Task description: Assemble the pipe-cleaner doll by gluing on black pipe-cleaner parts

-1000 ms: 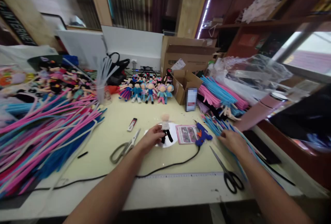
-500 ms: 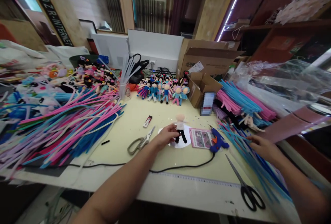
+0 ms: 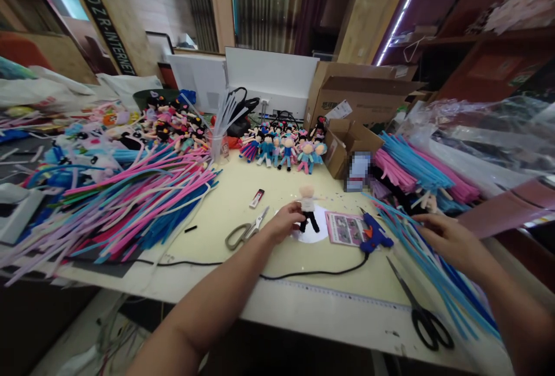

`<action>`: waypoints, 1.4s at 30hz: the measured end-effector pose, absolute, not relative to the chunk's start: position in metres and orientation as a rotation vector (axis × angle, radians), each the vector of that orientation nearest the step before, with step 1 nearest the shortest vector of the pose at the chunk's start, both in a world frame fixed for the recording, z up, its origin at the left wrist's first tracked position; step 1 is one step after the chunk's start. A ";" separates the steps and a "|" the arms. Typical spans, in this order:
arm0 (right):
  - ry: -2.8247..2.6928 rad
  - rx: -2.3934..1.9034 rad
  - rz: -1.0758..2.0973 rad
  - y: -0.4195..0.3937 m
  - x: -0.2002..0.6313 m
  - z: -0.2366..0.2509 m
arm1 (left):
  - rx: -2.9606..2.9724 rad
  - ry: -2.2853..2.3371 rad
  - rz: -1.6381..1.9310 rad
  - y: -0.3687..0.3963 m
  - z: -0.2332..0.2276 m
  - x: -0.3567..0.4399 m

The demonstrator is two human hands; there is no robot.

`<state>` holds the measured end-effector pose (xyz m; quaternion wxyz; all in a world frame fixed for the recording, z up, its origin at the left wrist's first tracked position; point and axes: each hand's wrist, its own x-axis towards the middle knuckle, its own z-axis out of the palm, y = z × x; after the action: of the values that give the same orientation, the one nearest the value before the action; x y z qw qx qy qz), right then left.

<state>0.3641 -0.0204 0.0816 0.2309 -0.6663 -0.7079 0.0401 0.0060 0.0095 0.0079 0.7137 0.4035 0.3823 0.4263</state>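
On the cluttered yellow worktable (image 3: pixel 243 202), a small doll (image 3: pixel 309 209) stands on a white disc (image 3: pixel 318 232), pinched by the left hand (image 3: pixel 284 222). The right hand (image 3: pixel 448 240), fingers loosely spread, rests on blue pipe cleaners (image 3: pixel 427 266) well right.

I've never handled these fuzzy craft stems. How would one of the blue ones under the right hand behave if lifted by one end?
Probably floppy: the blue stems are long, thin and already lie bent and splayed. Likely very light too, and the fuzzy surface should grip rather than slip under the right hand. Neighbours overlap, so some might drag along.
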 end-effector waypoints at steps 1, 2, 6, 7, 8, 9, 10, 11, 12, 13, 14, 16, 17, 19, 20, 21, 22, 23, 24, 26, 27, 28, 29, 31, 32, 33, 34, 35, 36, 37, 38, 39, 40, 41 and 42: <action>-1.988 -1.803 0.111 -0.022 0.355 0.080 | 0.891 0.841 0.951 0.009 0.009 0.006; -2.020 -1.782 0.109 -0.023 0.346 0.079 | 0.890 0.835 0.958 0.010 0.010 0.005; -2.097 -1.725 0.101 -0.027 0.318 0.069 | 0.890 0.821 0.973 0.011 0.012 0.002; -2.099 -1.722 0.106 -0.028 0.314 0.066 | 0.885 0.820 0.980 0.012 0.013 0.001; -2.098 -1.725 0.109 -0.030 0.311 0.064 | 0.880 0.820 0.988 0.012 0.013 0.000; -2.100 -1.736 0.115 -0.032 0.310 0.061 | 0.874 0.820 0.997 0.012 0.014 -0.001; -2.102 -1.752 0.122 -0.034 0.310 0.060 | 0.875 0.815 1.004 0.012 0.015 -0.001; -2.100 -1.774 0.128 -0.037 0.311 0.058 | 0.881 0.807 1.005 0.012 0.016 -0.001; -2.093 -1.801 0.133 -0.040 0.313 0.057 | 0.887 0.797 1.005 0.012 0.017 -0.001; -2.080 -1.830 0.134 -0.043 0.316 0.057 | 0.890 0.790 1.004 0.012 0.017 -0.001; -2.064 -1.859 0.128 -0.046 0.320 0.056 | 0.891 0.788 1.002 0.011 0.018 0.000; -2.020 -1.919 0.099 -0.052 0.330 0.053 | 0.891 0.786 0.991 0.010 0.018 0.001; -1.995 -1.949 0.081 -0.054 0.336 0.051 | 0.894 0.788 0.982 0.010 0.018 0.001; -1.953 -1.992 0.049 -0.058 0.349 0.045 | 0.903 0.793 0.968 0.009 0.018 0.002; -1.937 -2.003 0.035 -0.059 0.356 0.041 | 0.907 0.797 0.962 0.009 0.017 0.002; -1.925 -2.009 0.021 -0.060 0.362 0.036 | 0.910 0.805 0.956 0.009 0.017 0.002; -1.913 -2.015 0.008 -0.061 0.367 0.031 | 0.910 0.812 0.951 0.009 0.017 0.002; -1.898 -2.025 -0.003 -0.061 0.371 0.027 | 0.911 0.819 0.944 0.008 0.017 0.002; -1.881 -2.040 -0.010 -0.061 0.375 0.022 | 0.910 0.825 0.936 0.008 0.018 0.002; -1.845 -2.082 -0.009 -0.061 0.379 0.015 | 0.911 0.830 0.928 0.008 0.018 0.002; -1.834 -2.102 -0.001 -0.061 0.379 0.013 | 0.912 0.831 0.929 0.008 0.019 0.002; -1.826 -2.115 0.006 -0.061 0.379 0.012 | 0.914 0.832 0.932 0.008 0.019 0.003; -1.819 -2.120 0.013 -0.061 0.379 0.011 | 0.916 0.836 0.935 0.008 0.019 0.003; -1.793 -2.109 0.026 -0.062 0.378 0.013 | 0.917 0.838 0.942 0.008 0.019 0.003; -1.772 -2.098 0.041 -0.063 0.376 0.015 | 0.918 0.832 0.943 0.009 0.018 0.003; -1.738 -2.085 0.075 -0.064 0.375 0.019 | 0.919 0.823 0.942 0.009 0.018 0.003; -1.690 -2.066 0.142 -0.066 0.373 0.023 | 0.921 0.813 0.939 0.009 0.017 0.003; -1.629 -2.034 0.247 -0.068 0.369 0.028 | 0.924 0.808 0.934 0.009 0.016 0.003; -1.548 -1.982 0.389 -0.071 0.365 0.034 | 0.930 0.807 0.929 0.009 0.015 0.003; -1.453 -1.902 0.562 -0.074 0.359 0.041 | 0.939 0.808 0.921 0.010 0.014 0.003; -1.354 -1.804 0.725 -0.077 0.351 0.047 | 0.951 0.807 0.915 0.010 0.013 0.003; -1.256 -1.710 0.848 -0.080 0.342 0.052 | 0.966 0.804 0.908 0.010 0.013 0.003; -1.173 -1.635 0.933 -0.083 0.332 0.057 | 0.981 0.801 0.902 0.010 0.013 0.002; -1.100 -1.573 1.000 -0.086 0.321 0.059 | 0.994 0.802 0.897 0.011 0.013 0.001; -1.038 -1.522 1.057 -0.088 0.309 0.060 | 1.001 0.809 0.898 0.011 0.014 0.000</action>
<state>0.3093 -0.0881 0.0599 0.4871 -0.6258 -0.4269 0.4345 -0.0004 0.0114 0.0140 0.7076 0.4507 0.3643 0.4043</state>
